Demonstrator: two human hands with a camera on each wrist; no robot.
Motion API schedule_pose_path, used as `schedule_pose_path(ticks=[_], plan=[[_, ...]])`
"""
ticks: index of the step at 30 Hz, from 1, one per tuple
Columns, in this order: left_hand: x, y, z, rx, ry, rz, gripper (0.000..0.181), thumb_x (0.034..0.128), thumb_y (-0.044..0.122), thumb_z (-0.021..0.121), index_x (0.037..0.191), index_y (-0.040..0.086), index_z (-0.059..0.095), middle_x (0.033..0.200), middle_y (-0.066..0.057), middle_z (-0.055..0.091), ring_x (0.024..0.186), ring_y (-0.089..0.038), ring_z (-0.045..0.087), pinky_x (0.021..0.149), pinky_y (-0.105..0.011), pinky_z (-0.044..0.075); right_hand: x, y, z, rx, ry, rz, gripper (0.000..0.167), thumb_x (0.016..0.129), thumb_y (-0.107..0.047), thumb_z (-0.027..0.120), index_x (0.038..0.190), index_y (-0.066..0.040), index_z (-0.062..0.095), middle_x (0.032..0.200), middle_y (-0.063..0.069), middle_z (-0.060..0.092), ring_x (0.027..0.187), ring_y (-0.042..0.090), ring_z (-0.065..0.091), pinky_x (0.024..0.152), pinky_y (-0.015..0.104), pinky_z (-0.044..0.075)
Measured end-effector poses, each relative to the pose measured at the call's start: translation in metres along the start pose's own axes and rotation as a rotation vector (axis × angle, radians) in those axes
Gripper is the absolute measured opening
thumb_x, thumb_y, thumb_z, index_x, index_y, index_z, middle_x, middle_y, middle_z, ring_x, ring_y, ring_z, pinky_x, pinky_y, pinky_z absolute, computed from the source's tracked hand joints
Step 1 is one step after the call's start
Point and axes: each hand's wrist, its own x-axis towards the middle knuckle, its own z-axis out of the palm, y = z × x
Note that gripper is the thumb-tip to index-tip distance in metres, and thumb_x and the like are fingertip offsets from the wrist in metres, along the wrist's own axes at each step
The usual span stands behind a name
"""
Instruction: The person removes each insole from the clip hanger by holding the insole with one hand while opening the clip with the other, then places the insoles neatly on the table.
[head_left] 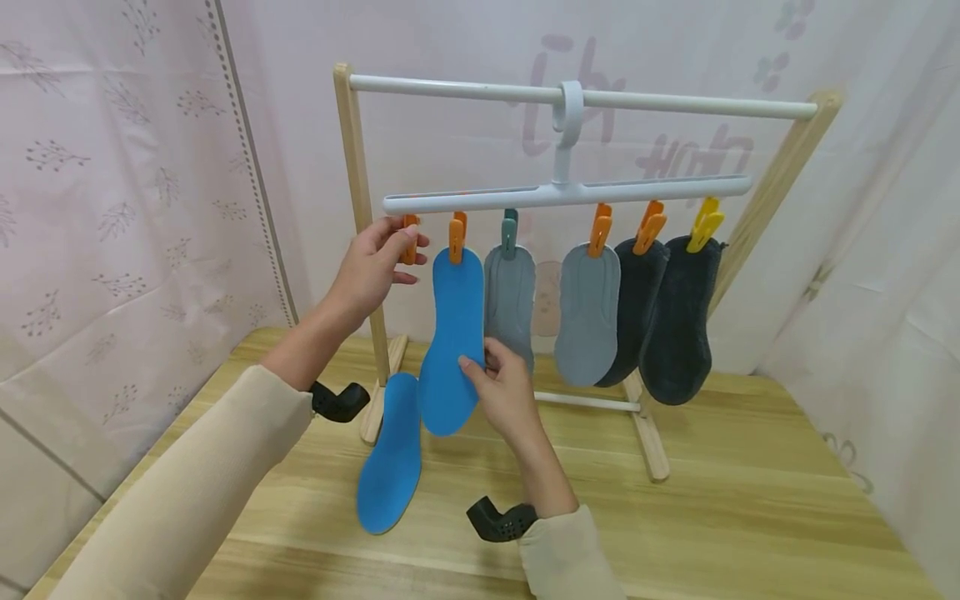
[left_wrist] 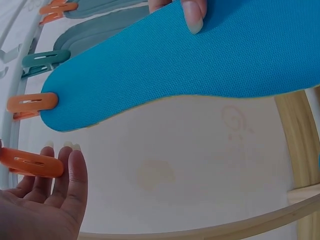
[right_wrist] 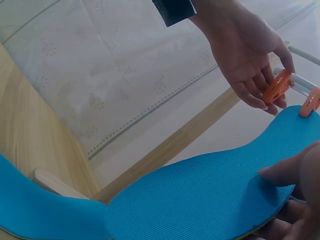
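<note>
Fingers, right hand [head_left: 510, 387]: thumb in front, others behind, pinching the edge of one blue insole [head_left: 453, 333], hung narrow end up from an orange clip [head_left: 457, 237]. Likely fault: a downward tug could free it, since the clip bites only the top end. Fingers, left hand [head_left: 371, 262]: pinching a second orange clip [head_left: 409, 242] near one end of the white hanger [head_left: 652, 190], outer fingers loosely apart; whether this clip's mouth is parted cannot be told. Other blue insole [head_left: 393, 458]: on the table [head_left: 750, 500], beside a foot of the wooden rack [head_left: 354, 158]. Also clipped: grey insoles [head_left: 587, 317], two; dark insoles [head_left: 677, 325], two.
</note>
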Motion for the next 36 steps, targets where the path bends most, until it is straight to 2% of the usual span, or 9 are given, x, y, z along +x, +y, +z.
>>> schedule_pose_path(ticks=[7, 15, 21, 28, 31, 36], plan=[[0.004, 0.003, 0.005, -0.02, 0.017, 0.04, 0.049, 0.1077, 0.037, 0.045, 0.147, 0.007, 0.043, 0.134, -0.019, 0.059, 0.116, -0.032, 0.064, 0.101, -0.046, 0.055, 0.0, 0.001, 0.0, 0.015, -0.005, 0.003, 0.034, 0.102, -0.01, 0.06, 0.134, -0.001, 0.059, 0.124, 0.022, 0.068, 0.114, 0.035, 0.069, 0.097, 0.035, 0.057], [0.01, 0.009, 0.011, -0.048, 0.021, 0.048, 0.047, 0.1036, 0.038, 0.054, 0.141, 0.011, 0.048, 0.134, -0.014, 0.062, 0.115, -0.027, 0.066, 0.1, -0.043, 0.056, -0.001, -0.002, 0.0, 0.021, -0.015, 0.008, 0.035, 0.102, -0.011, 0.059, 0.136, -0.002, 0.057, 0.128, 0.022, 0.066, 0.117, 0.035, 0.068, 0.1, 0.034, 0.055], [0.015, 0.014, 0.014, -0.07, 0.015, 0.065, 0.041, 0.0991, 0.03, 0.065, 0.133, 0.011, 0.053, 0.127, -0.015, 0.065, 0.117, -0.026, 0.065, 0.103, -0.048, 0.052, -0.001, -0.003, 0.0, 0.014, -0.011, 0.016, 0.034, 0.102, -0.011, 0.059, 0.135, -0.002, 0.059, 0.128, 0.021, 0.067, 0.117, 0.035, 0.068, 0.099, 0.035, 0.056], [0.019, 0.017, 0.016, -0.087, 0.007, 0.035, 0.043, 0.0961, 0.028, 0.069, 0.134, 0.012, 0.057, 0.13, -0.012, 0.062, 0.124, -0.025, 0.057, 0.106, -0.051, 0.048, 0.0, -0.001, -0.001, 0.012, -0.03, -0.008, 0.034, 0.103, -0.012, 0.058, 0.136, -0.002, 0.057, 0.13, 0.022, 0.065, 0.118, 0.035, 0.066, 0.102, 0.034, 0.054], [0.019, 0.017, 0.017, -0.118, -0.002, 0.022, 0.04, 0.0963, 0.027, 0.069, 0.132, 0.012, 0.058, 0.126, -0.008, 0.061, 0.124, -0.024, 0.055, 0.107, -0.052, 0.048, 0.0, -0.002, -0.001, 0.01, -0.028, -0.012, 0.035, 0.103, -0.012, 0.058, 0.136, -0.002, 0.057, 0.13, 0.022, 0.065, 0.119, 0.036, 0.066, 0.102, 0.035, 0.054], [0.021, 0.018, 0.017, -0.155, -0.017, 0.022, 0.029, 0.0966, 0.027, 0.07, 0.121, 0.013, 0.065, 0.115, -0.003, 0.063, 0.119, -0.023, 0.059, 0.104, -0.051, 0.05, -0.001, -0.004, -0.001, 0.0, -0.017, -0.011, 0.035, 0.102, -0.011, 0.059, 0.135, -0.001, 0.058, 0.129, 0.022, 0.066, 0.118, 0.036, 0.067, 0.101, 0.036, 0.055]])
